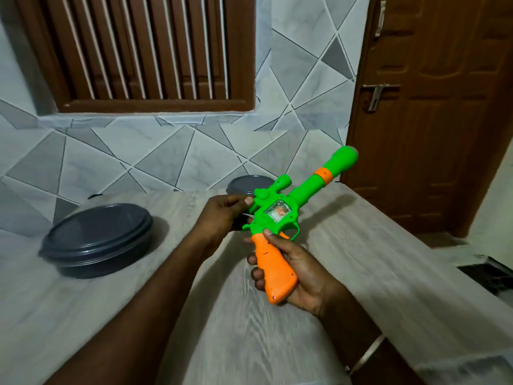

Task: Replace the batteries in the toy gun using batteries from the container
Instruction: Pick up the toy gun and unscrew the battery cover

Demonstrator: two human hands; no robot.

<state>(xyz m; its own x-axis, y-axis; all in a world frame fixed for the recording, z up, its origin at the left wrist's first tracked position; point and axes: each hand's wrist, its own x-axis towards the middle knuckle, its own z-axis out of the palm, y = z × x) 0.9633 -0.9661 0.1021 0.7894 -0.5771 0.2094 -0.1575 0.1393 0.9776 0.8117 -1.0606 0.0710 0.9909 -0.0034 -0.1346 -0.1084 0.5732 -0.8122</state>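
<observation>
A green toy gun (280, 211) with an orange handle is held above the table, its barrel pointing up and to the right. My right hand (299, 270) grips the orange handle from below. My left hand (222, 215) reaches to the rear of the gun's green body, fingers curled at its back edge with a dark item partly seen under them. A dark grey lidded container (97, 240) sits on the table at the left. A second dark round container (244, 184) stands behind the gun, mostly hidden. No batteries are visible.
The table (277, 329) has a pale wood-grain top and meets a tiled wall at the back. A brown door (433, 107) stands at the right, past the table's right edge. A barred window is above the left container.
</observation>
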